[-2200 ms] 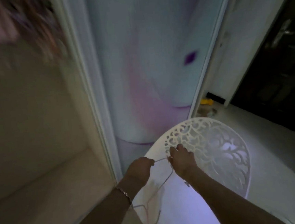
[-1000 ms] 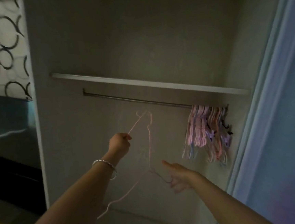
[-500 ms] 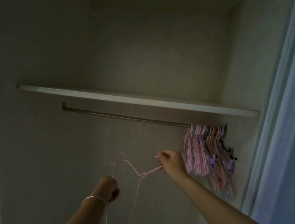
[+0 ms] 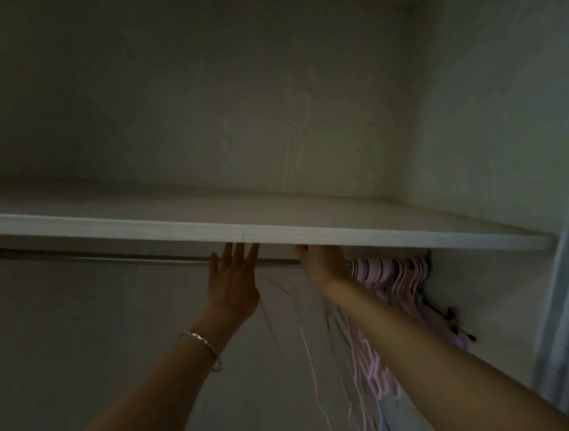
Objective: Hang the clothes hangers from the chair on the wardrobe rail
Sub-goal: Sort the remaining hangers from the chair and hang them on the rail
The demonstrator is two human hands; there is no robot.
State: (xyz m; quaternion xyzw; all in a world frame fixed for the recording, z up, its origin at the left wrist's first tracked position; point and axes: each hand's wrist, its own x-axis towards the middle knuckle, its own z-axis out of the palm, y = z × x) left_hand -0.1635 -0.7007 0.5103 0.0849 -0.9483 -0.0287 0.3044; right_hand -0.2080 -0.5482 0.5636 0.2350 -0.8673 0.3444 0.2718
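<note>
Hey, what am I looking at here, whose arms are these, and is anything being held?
No machine: a person wears a camera on the head, so you see their own arms reaching into a wardrobe. The left hand, bracelet on its wrist, is open and holds nothing. The right hand reaches the rail under the shelf; the shelf edge hides its fingers, so its grip is unclear. Below it thin pink hangers dangle, blurred, beside a bunch of hangers at the rail's right end.

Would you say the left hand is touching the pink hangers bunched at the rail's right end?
Apart: the head view shows the right hand between the left hand and the pink hangers.
</note>
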